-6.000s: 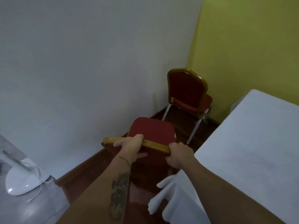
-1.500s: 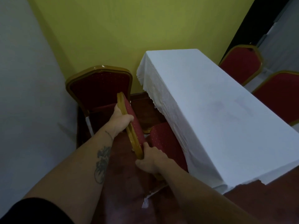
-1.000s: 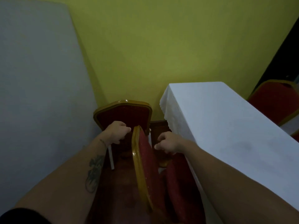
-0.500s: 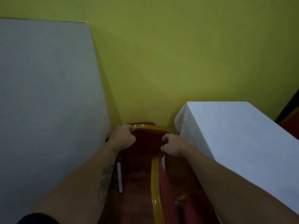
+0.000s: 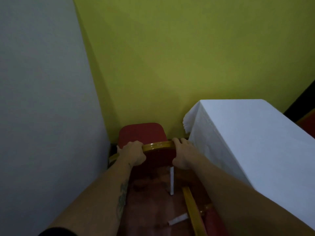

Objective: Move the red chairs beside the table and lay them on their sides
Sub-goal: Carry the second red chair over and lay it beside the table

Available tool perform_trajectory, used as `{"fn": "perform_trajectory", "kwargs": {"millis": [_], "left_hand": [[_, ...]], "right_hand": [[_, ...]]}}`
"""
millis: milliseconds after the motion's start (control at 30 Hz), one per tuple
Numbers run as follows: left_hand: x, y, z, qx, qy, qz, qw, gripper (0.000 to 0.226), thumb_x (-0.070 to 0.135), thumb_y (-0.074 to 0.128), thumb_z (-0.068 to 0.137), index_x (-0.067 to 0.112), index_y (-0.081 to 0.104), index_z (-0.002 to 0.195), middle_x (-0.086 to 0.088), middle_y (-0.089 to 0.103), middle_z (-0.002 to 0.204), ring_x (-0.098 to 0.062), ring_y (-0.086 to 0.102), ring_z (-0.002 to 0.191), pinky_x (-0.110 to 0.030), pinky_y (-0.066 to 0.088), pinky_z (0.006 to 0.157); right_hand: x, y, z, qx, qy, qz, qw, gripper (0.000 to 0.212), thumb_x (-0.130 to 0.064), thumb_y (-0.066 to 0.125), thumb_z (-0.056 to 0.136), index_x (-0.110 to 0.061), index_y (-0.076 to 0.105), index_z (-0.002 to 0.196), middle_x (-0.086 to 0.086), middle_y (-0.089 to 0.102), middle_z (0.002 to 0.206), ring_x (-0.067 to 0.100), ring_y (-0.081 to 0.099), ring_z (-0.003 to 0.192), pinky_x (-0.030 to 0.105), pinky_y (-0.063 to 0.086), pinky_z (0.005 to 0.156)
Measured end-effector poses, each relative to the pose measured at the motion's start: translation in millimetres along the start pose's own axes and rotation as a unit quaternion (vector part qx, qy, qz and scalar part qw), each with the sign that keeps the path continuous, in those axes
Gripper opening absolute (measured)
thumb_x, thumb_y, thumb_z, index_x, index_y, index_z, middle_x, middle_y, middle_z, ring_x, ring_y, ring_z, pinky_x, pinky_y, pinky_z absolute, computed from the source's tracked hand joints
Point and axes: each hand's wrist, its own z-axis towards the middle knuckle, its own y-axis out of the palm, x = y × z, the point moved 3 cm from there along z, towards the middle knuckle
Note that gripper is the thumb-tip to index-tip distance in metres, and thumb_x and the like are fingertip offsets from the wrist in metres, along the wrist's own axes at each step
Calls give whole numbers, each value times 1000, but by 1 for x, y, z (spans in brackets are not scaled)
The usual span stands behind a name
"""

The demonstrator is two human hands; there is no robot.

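The red chair (image 5: pixel 142 133) stands upright in the corner, between the grey wall (image 5: pixel 42 99) on the left and the table (image 5: pixel 255 133) on the right, with the yellow-green wall (image 5: pixel 170 57) just behind it. Its seat is a rounded cushion of red fabric, and its backrest has a smooth, shiny golden frame that curves along the top; one thin white metal leg (image 5: pixel 171 180) goes down to the dark reddish wooden floor (image 5: pixel 150 201). The left hand (image 5: pixel 133 155) grips the left end of this golden top edge, with the fingers curled over it, and the right hand (image 5: pixel 183 155) grips the right end in the same way, so the middle part of the frame shows between the two hands. The table is covered by a white tablecloth (image 5: pixel 213 142) that hangs down its side with soft folds, very near to the right hand. In the bottom right, a second red chair (image 5: pixel 194 215) lies on its side beside the table, its golden frame running along the floor under the right forearm. The passage between the grey wall and the table is narrow.
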Motion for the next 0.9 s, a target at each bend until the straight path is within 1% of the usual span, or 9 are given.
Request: {"fn": "perform_trajectory", "kwargs": {"millis": [100,167,233,333,500,600,667,733,900], "left_hand": [[-1,4,12,-25,-20,-10,999,36,22,52,63,22,67,95,-8,65,106,-37,63,105,-61,41,105],[1,4,12,-19,-18,-17,1000,36,22,53,67,21,69,99,-9,65,109,-36,61,106,-58,41,105],[0,4,11,-9,-18,-16,1000,34,19,55,74,24,69,105,-7,64,112,-35,58,111,-56,36,106],[-5,2,9,-24,-7,-7,1000,38,17,52,74,29,71,104,-6,63,110,-35,57,113,-61,27,112],[-29,-10,12,-30,15,6,999,34,16,49,66,31,68,90,-1,63,98,-33,59,108,-61,38,106],[-43,-19,10,-32,-1,51,998,34,20,50,65,35,66,91,3,59,92,-31,57,108,-64,37,105],[-50,-23,2,-30,-18,44,998,34,20,50,63,32,67,90,-1,61,99,-34,56,113,-65,36,104],[-56,-24,-6,-4,-46,29,999,42,19,53,68,32,67,105,-4,58,115,-36,51,122,-63,36,103],[-81,-16,-24,77,-96,-76,989,64,15,61,79,21,42,140,-17,32,148,-42,23,140,-59,32,112]], "right_hand": [[-3,3,4,7,11,-6,1000,89,-30,70,78,-18,24,153,15,32,153,40,24,146,60,32,115],[-6,-2,8,10,12,-20,1000,79,-29,71,78,-15,31,145,16,39,147,39,35,140,58,37,111],[-7,-10,10,5,6,-41,999,72,-29,72,79,-15,36,140,14,45,139,38,46,129,56,44,105],[-10,-16,9,1,-4,-69,998,65,-29,70,81,-16,39,136,13,49,135,36,50,123,53,47,101],[-30,-5,-8,-5,-27,-98,995,80,-27,73,82,-15,30,148,14,44,144,39,42,133,52,43,107],[-45,1,-18,-10,-43,-131,990,79,-27,73,83,-15,29,147,16,44,142,39,43,131,50,43,104],[-54,4,-23,-14,-50,-140,989,76,-28,73,83,-14,31,145,16,44,140,38,44,129,49,44,102],[-60,7,-26,-18,-54,-145,988,71,-29,71,85,-11,35,143,15,44,140,38,44,129,49,45,103],[-72,22,-36,-13,-79,-147,986,53,-31,61,90,-8,46,136,16,45,135,36,45,125,47,43,101]]}}
